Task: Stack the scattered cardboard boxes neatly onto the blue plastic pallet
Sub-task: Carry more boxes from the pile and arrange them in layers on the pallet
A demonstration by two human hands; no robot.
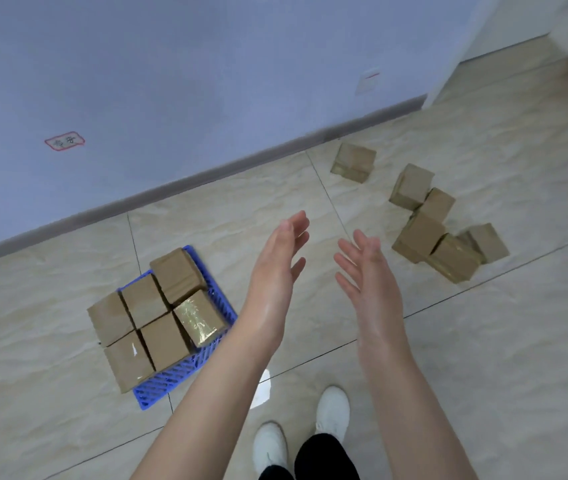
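My left hand (275,271) and right hand (367,275) hang empty, fingers straight, palms facing. Six boxes (158,317) sit on the pallet (171,377) near the wall (171,81). Loose boxes (421,237) lie clustered on the floor (517,341) to my right, a lone box (353,162) beyond them.

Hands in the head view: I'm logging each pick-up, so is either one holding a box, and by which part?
Nothing is held: the left hand and right hand are both open and empty, fingers straight, clear of the scattered boxes.
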